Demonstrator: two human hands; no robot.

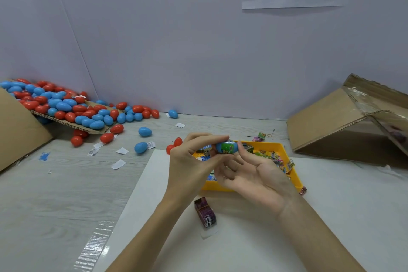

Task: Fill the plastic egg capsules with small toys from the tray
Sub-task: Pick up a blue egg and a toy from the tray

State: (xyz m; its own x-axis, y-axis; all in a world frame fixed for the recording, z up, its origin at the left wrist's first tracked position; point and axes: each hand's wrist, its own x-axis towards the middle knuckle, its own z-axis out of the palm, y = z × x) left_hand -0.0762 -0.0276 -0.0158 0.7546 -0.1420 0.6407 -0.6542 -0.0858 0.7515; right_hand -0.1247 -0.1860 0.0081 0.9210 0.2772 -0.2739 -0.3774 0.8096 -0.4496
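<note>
Two bare hands meet above a yellow tray [293, 180] of small toys [273, 157] at a packing table. Left hand [194, 161] pinches a blue egg half [220, 147] between thumb and fingers, a green toy packet [229, 147] sitting in its open mouth. Right hand [254, 174] lies palm up just beside it, fingers loosely spread, one fingertip touching the packet and nothing gripped. A purple toy box [205, 213] lies on the white sheet [242, 245] near the wrists. Loose red and blue eggs [144, 131] and paper slips [118, 164] dot the grey tabletop to the left, spilling from a cardboard flap heaped with egg capsules [61, 106]. A tipped cardboard box [331, 121] stands at right
</note>
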